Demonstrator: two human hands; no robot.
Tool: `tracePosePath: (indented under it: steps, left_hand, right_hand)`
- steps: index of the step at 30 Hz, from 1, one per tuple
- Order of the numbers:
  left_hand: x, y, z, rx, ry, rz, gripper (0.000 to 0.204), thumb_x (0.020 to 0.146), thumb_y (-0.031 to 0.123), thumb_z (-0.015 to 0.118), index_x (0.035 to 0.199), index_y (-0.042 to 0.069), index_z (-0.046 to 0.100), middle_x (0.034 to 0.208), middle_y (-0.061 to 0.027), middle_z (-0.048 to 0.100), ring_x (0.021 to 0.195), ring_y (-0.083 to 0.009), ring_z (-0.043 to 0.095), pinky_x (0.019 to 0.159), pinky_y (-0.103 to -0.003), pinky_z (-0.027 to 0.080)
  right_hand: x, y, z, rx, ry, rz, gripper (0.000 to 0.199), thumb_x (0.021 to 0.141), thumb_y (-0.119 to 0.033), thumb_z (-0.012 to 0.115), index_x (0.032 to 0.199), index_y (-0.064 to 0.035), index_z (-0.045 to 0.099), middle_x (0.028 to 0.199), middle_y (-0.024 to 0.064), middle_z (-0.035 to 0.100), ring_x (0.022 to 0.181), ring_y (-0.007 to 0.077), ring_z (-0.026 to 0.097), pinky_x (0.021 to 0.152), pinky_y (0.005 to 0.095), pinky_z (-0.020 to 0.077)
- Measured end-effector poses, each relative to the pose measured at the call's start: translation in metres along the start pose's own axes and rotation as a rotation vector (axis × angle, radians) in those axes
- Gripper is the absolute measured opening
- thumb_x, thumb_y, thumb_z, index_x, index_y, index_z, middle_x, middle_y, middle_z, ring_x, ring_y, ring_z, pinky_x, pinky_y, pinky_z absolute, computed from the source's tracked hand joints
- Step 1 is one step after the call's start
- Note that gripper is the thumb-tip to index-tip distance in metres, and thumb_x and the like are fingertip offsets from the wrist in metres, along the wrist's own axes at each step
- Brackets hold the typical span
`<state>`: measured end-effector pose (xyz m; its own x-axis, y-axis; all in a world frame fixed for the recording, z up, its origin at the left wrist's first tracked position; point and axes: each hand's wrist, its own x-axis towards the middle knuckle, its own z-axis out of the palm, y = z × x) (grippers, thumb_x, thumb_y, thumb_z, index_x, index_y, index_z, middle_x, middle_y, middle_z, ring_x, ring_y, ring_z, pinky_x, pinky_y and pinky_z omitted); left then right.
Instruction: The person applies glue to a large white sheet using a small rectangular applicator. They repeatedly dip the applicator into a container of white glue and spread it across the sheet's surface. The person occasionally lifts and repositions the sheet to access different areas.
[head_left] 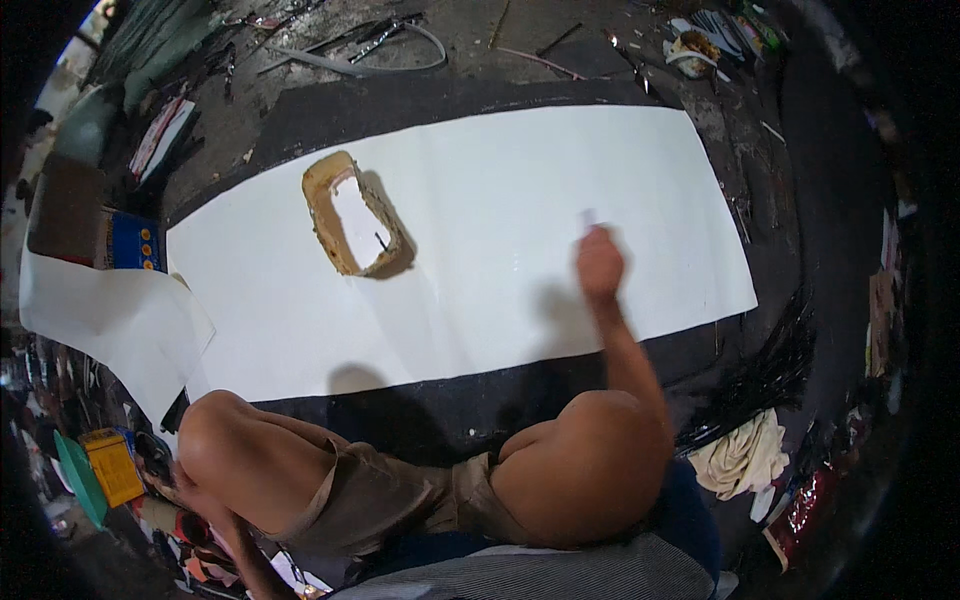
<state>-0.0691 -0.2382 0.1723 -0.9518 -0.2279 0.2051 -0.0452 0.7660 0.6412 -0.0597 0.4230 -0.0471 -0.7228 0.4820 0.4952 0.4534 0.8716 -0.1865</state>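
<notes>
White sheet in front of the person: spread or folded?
Spread: the white sheet lies flat, its long edges and right end showing. Whether the white piece at left joins it, I cannot tell.

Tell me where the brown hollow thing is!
In the head view, the brown hollow thing sits on the white sheet, left of its middle, left of the right hand.

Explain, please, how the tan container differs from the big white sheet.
The white sheet is much larger than the tan container. The white sheet lies flat; the tan container has raised walls. The white sheet has angular corners, the tan container rounded ones. Both are longer than wide.
</notes>
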Motion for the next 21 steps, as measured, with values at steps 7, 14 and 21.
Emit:
tracePosePath:
  steps: [7,14,21]
  left_hand:
    - [-0.14,-0.097,0.044,0.271,-0.59,-0.553,0.036,0.084,0.022,0.067,0.111,0.0,0.061,0.107,-0.0129,0.065,0.099,-0.0264,0.061,0.089,-0.036,0.047]
    - [-0.121,-0.091,0.064,0.257,-0.633,-0.611,0.037,0.083,0.023,0.068,0.111,0.0,0.061,0.107,-0.0137,0.064,0.098,-0.0275,0.062,0.088,-0.036,0.047]
    - [-0.07,-0.082,0.097,0.253,-0.693,-0.538,0.039,0.082,0.024,0.068,0.112,0.0,0.061,0.106,-0.0145,0.064,0.098,-0.0286,0.062,0.088,-0.036,0.048]
  right_hand:
    - [-0.027,-0.129,0.041,0.357,-0.239,-0.423,0.01,0.082,-0.01,0.056,0.089,-0.0034,0.059,0.072,0.0118,0.06,0.064,0.0278,0.062,0.057,0.042,0.0524]
    - [0.17,0.076,0.05,-0.174,-0.017,0.404,0.019,0.086,-0.013,0.05,0.091,-0.0004,0.063,0.086,0.0196,0.067,0.079,0.0383,0.067,0.071,0.0498,0.0531]
    - [0.138,-0.197,0.18,0.537,-0.303,-0.08,0.014,0.078,-0.001,0.052,0.091,-0.0015,0.058,0.087,0.0231,0.064,0.083,0.0422,0.063,0.073,0.0512,0.0506]
